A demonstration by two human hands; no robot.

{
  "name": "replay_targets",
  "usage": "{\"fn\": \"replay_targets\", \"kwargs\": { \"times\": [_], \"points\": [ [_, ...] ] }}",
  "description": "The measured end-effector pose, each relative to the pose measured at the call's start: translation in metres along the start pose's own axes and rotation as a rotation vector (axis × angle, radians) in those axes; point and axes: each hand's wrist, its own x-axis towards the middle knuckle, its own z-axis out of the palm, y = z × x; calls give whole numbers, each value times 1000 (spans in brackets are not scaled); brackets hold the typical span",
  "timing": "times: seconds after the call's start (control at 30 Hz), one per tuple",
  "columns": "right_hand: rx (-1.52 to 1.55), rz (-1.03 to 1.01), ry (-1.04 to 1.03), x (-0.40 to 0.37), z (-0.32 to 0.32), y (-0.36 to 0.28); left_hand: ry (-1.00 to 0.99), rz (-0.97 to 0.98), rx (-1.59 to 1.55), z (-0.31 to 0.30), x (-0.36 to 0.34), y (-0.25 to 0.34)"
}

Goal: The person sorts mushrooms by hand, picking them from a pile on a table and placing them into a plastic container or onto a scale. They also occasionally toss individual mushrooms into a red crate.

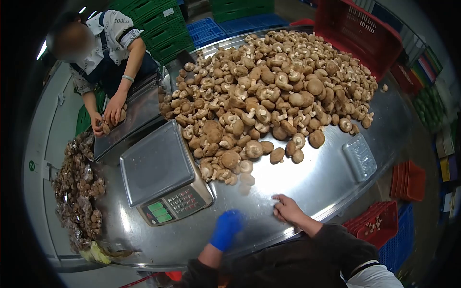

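Observation:
My left hand (227,228), in a blue glove, is over the front of the metal table, right of the scale (158,165); it is blurred and its fingers cannot be made out. My bare right hand (287,209) is farther right above the shiny tabletop, its index finger partly extended and the others curled, with nothing visible in it. Beyond both hands lies a large heap of brown mushrooms (269,91). A clear plastic tray (359,157) rests on the table to the right.
A co-worker (115,53) at the left handles mushrooms. Bagged mushrooms (79,192) are piled at the left edge. A red crate (357,36) stands behind the heap; red baskets (408,180) and a red crate with small pieces (384,240) are at the lower right.

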Motion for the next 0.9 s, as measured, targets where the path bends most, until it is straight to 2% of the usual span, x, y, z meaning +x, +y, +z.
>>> {"fn": "replay_targets", "kwargs": {
  "times": [0.03,0.1,0.13,0.2,0.27,0.3,0.33,0.37,0.4,0.43,0.57,0.63,0.9],
  "points": [
    [11,-51,85,15,3,-10,3,3,-1,-5,21,-1],
    [8,-136,219,43,10,-36,254,-656,-672,-19,71,-2],
    [-6,-167,270,57,12,-49,200,-598,-626,-27,93,-15],
    [-189,-400,481,129,3,-37,141,-544,-579,-33,132,-40],
    [-225,-428,540,168,0,-53,372,-452,-710,-29,161,-48],
    [-262,-462,600,176,0,-67,364,-453,-708,-24,172,-42],
    [-259,-459,608,177,0,-73,448,-416,-735,-18,179,-35],
    [-182,-439,569,163,3,-85,533,-379,-764,-13,181,-30],
    [-112,-421,528,146,6,-98,527,-380,-769,-10,181,-27],
    [68,-313,452,127,8,-109,541,-334,-760,-6,178,-23],
    [224,-321,348,106,7,-85,543,-266,-633,3,151,-19],
    [248,-301,320,95,7,-71,481,-285,-498,2,133,-17],
    [344,-232,242,42,0,-40,374,-309,-597,19,77,-2]
  ]
}}
